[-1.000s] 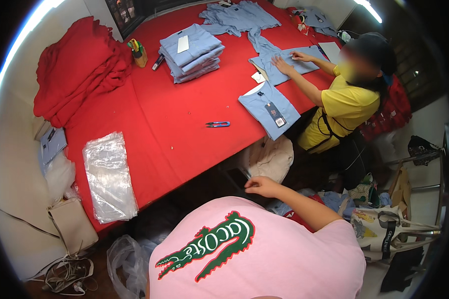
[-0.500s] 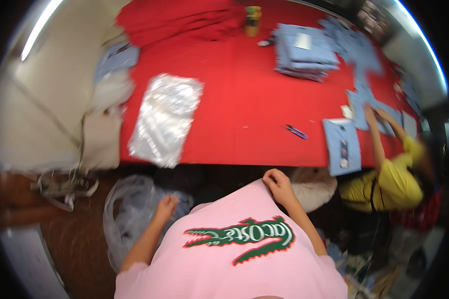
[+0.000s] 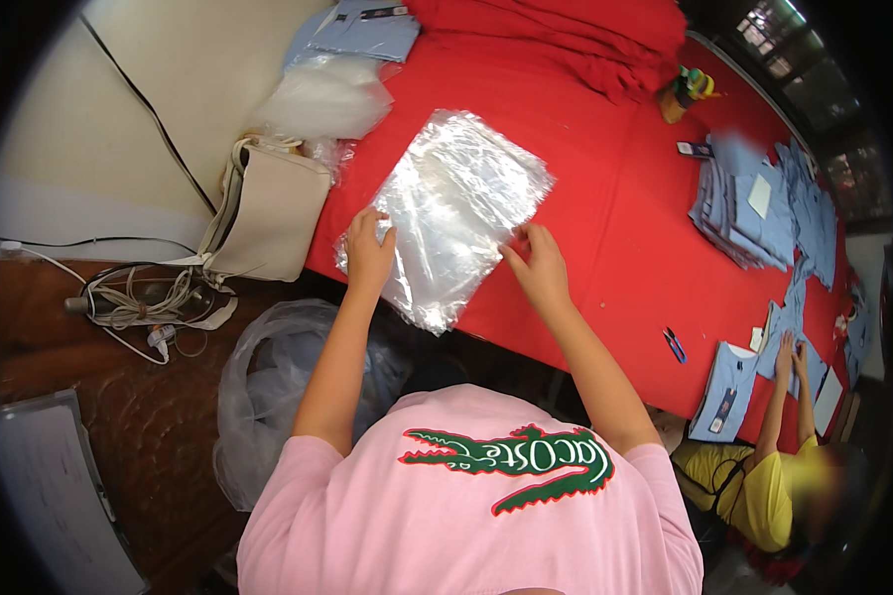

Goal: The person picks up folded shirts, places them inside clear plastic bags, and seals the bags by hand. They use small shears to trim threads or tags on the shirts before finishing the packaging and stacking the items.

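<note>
A flat stack of clear plastic bags [image 3: 456, 188] lies on the red-covered table [image 3: 605, 218], its near end reaching past the table's edge. My left hand [image 3: 370, 250] touches the stack's left side, thumb and fingers apart. At the right side is my right hand [image 3: 541, 266], its thumb and forefinger parted close to the plastic edge. Neither hand visibly grips a bag; the undersides of the fingers are hidden.
A beige bag [image 3: 273, 213] stands left of the table, above coiled cables [image 3: 149, 302]. Red cloth [image 3: 566, 35] lies at the back. Folded blue shirts [image 3: 749, 203], blue snips [image 3: 675, 345] and a packed shirt [image 3: 724, 392] are at right, near a person in yellow [image 3: 754, 486] handling a shirt.
My view has turned left. My right hand has let go of the pink shirt's hem. Both hands have reached forward from my body to the sides of the plastic bags.
</note>
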Demonstrator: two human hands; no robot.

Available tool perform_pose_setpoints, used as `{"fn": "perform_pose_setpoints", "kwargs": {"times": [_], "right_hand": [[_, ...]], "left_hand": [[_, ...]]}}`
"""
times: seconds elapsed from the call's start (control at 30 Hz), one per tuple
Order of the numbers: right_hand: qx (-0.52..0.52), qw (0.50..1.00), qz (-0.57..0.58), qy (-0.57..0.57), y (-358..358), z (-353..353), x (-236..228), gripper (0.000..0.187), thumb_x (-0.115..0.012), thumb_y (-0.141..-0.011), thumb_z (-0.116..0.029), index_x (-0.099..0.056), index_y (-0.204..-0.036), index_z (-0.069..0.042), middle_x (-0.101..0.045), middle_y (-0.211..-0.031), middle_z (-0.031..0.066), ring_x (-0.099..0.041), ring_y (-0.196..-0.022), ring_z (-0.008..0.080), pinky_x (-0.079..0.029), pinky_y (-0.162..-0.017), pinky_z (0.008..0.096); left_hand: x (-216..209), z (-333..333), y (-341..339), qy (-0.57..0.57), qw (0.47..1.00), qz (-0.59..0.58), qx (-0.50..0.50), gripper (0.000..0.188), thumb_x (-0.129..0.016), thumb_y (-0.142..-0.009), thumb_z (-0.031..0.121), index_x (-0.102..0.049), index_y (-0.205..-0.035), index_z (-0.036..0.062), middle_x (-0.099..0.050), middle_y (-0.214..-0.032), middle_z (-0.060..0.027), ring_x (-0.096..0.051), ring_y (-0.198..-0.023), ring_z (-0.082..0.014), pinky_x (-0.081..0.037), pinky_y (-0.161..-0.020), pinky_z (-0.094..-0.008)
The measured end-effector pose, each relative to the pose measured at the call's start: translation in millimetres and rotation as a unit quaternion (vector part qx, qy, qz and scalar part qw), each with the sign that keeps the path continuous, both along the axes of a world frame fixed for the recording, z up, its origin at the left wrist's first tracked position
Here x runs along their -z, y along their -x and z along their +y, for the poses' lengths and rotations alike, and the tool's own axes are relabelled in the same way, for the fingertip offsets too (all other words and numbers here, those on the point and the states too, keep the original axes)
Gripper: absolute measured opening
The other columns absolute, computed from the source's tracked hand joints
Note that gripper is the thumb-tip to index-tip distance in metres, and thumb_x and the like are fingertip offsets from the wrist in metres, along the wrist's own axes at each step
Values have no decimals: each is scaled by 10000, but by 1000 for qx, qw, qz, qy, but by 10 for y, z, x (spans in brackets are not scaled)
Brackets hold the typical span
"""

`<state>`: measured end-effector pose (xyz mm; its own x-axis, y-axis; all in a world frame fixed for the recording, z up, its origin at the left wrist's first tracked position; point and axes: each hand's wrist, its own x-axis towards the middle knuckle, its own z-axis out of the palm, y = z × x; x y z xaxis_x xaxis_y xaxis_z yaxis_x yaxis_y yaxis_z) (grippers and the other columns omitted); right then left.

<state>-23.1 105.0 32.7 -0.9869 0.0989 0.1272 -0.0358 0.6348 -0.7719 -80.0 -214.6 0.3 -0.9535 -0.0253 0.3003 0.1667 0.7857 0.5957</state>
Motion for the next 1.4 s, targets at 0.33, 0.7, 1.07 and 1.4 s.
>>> {"fn": "perform_pose_setpoints", "kwargs": {"times": [0.33, 0.7, 1.07, 1.4], "right_hand": [[69, 994, -83, -12, 802, -210, 363, 275, -693, -1018, -295, -783, -1054, -37, -757, -1035, 162, -725, -941, 364, -567, -829, 440], [352, 878, 86, 313, 100, 1416, -128, 303, -523, -1161, -182, -659, -1391, -39, -738, -1021, 50, -611, -803, 47, -468, -672, 205], [288, 942, -30, 168, 604, 743, 185, 503, -813, -986, -319, -655, -1306, 36, -709, -1083, 115, -677, -975, 194, -577, -828, 346], [287, 742, -24, 605, 644, 1570, -430, 327, -668, -1088, -401, -575, -871, -175, -412, -608, -66, -375, -480, 112, -470, -630, 339]], "left_hand": [[-11, -234, 356, -29, 975, -217, -35, 674, -879, -867, 344, -617, -1387, 6, -715, -1295, -266, -668, -1214, -440, -501, -1056, -501], [309, -517, 864, -149, 968, -185, -84, 309, -787, -958, 263, -712, -1087, -8, -750, -957, -221, -720, -878, -381, -544, -804, -432], [-53, 764, 1193, 123, 982, -28, 139, 726, -743, -992, 337, -467, -1587, 27, -346, -1717, -206, -257, -1623, -391, -152, -1310, -630], [294, 1123, 1115, 208, 939, -14, 275, 950, -516, -1001, 763, -328, -1712, 163, -180, -1810, -132, -124, -1670, -379, -105, -1335, -623]]}}
